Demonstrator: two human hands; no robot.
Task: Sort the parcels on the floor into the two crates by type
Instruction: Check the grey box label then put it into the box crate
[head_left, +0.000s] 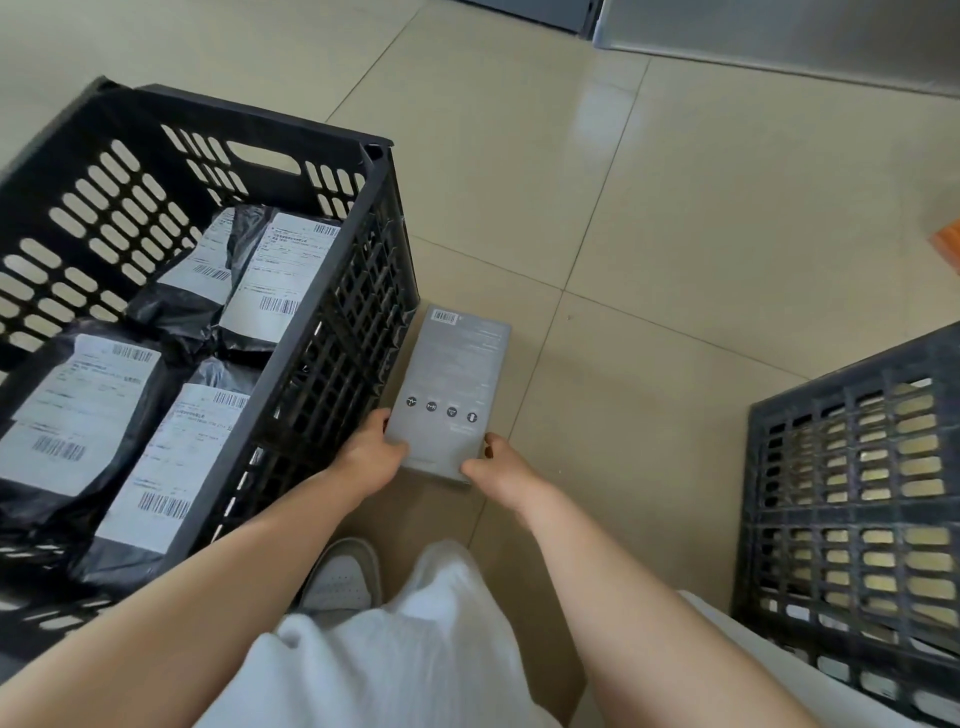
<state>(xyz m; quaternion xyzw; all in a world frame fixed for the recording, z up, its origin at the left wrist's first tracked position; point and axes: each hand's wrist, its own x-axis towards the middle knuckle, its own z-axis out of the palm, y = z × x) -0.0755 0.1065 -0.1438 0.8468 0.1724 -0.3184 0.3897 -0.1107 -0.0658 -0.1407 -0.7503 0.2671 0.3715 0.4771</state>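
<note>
Both hands: left hand (375, 453) and right hand (493, 467) grip grey box (451, 395) by its near end.
Box axis: long, pointing away, beside left crate (332, 332).
Destination, judged: right crate (852, 499).

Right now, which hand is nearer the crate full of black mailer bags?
Left. The left hand holds the grey box beside the crate; the right hand holds the box's far side.

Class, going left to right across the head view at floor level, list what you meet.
Black crate holding black mailer bags → left hand → grey box → right hand → second dark crate.
</note>
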